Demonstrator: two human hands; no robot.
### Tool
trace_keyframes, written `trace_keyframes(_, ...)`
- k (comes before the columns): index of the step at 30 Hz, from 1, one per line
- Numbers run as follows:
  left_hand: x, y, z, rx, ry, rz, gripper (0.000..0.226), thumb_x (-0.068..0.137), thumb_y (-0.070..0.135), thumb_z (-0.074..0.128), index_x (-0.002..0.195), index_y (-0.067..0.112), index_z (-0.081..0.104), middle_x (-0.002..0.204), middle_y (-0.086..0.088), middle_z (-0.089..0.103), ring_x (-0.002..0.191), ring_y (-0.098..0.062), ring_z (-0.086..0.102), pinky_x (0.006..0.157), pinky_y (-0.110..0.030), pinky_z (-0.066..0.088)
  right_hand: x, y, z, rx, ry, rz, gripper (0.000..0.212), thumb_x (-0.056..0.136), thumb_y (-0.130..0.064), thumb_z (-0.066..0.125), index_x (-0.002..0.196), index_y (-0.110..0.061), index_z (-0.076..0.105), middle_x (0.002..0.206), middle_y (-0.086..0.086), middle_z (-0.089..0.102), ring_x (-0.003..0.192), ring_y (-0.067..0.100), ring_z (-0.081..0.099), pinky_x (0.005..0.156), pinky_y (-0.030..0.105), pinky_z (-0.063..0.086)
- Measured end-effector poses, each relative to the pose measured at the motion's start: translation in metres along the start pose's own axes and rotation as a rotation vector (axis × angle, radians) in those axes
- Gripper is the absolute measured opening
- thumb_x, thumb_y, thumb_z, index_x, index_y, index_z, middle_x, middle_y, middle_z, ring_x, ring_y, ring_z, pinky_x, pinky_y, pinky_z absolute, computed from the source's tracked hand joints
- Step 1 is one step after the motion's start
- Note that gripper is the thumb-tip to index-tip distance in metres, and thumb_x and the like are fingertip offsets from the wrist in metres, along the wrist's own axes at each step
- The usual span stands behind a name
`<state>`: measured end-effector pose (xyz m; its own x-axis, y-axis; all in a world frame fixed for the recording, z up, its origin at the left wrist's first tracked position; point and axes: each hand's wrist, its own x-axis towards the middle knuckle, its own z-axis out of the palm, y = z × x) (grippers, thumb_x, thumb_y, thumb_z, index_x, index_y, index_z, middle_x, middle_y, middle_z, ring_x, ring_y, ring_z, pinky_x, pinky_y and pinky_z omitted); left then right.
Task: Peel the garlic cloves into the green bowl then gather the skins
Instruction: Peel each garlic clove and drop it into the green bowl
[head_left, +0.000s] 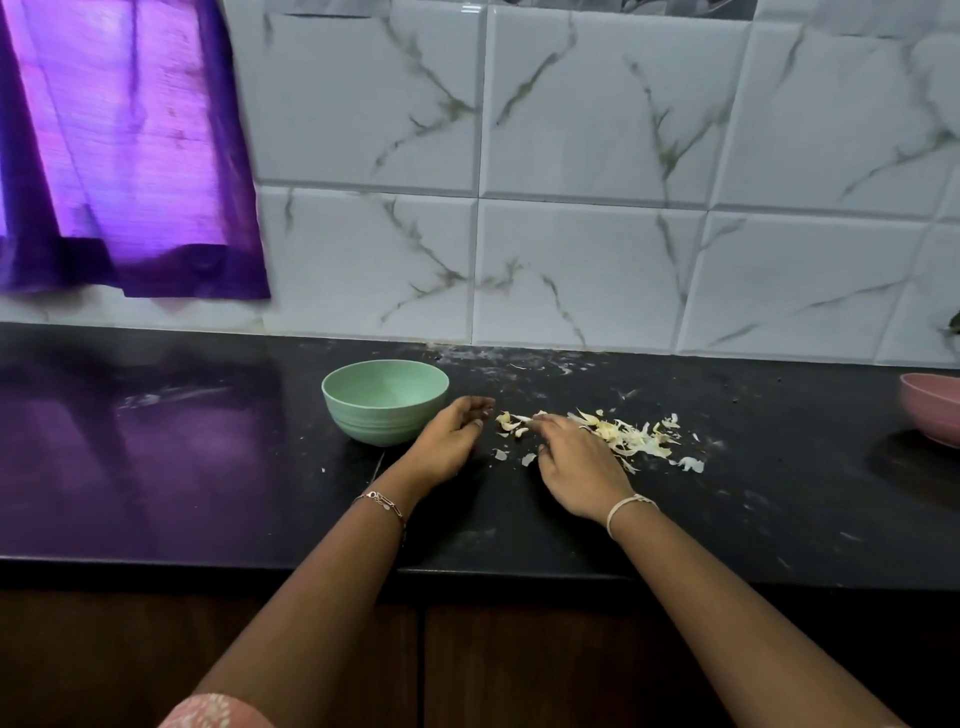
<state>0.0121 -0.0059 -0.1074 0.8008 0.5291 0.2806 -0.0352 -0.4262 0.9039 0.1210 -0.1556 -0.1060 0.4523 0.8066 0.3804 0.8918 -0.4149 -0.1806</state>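
Two patches of garlic skins lie on the black counter (753, 519): the main heap (636, 436), just right of the right hand (576, 462), and a thinner scatter (511, 422) between the hands. The right hand's fingers reach forward, fairly straight and low, with their tips among that scatter. No firm pinch shows. The left hand (452, 431) rests just right of the green bowl (384, 400), its fingers loosely curled with nothing visible in them. The bowl's floor is hidden behind its near rim, so I cannot tell whether any cloves are inside.

Gathering looks to be the step in hand, and the skins are the hazard (papery, very light). A fast sweep would likely flick flakes outward instead of collecting them, and the pieces at the heap's right fringe (691, 464) are easy to miss. A careless left hand could nudge the bowl. Flakes may also cling to fingers and end up in the bowl.
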Motion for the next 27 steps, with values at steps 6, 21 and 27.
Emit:
trace_keyframes(6, -0.002, 0.004, -0.002, -0.08, 0.145, -0.03, 0.036, 0.103, 0.029, 0.039, 0.131, 0.013, 0.054, 0.135, -0.002, 0.055, 0.118, -0.008, 0.05, 0.092, -0.018, 0.033, -0.011, -0.052, 0.001, 0.044, -0.32, -0.217, 0.059, 0.102, -0.03, 0.036, 0.155, -0.016, 0.015, 0.164, -0.001, 0.009, 0.15, 0.012, 0.001, 0.12, 0.044, -0.001)
trace_keyframes(21, -0.003, 0.001, 0.007, 0.181, 0.098, 0.062, 0.025, 0.096, 0.025, 0.056, 0.117, 0.015, 0.064, 0.115, 0.004, 0.065, 0.11, -0.008, 0.056, 0.09, -0.018, 0.038, -0.005, -0.019, 0.0, -0.105, -0.415, -0.034, 0.072, 0.099, -0.06, 0.015, 0.156, -0.016, 0.006, 0.164, -0.003, 0.001, 0.15, 0.01, -0.004, 0.119, 0.05, -0.011)
trace_keyframes(27, 0.021, -0.001, 0.021, 0.567, 0.066, 0.211, 0.029, 0.086, 0.013, 0.059, 0.112, 0.024, 0.068, 0.12, 0.001, 0.063, 0.116, -0.015, 0.055, 0.101, -0.035, 0.044, -0.02, 0.02, -0.018, -0.127, -0.422, 0.035, 0.071, 0.099, -0.06, 0.015, 0.156, -0.02, 0.005, 0.164, -0.006, 0.002, 0.15, 0.008, -0.002, 0.119, 0.049, -0.01)
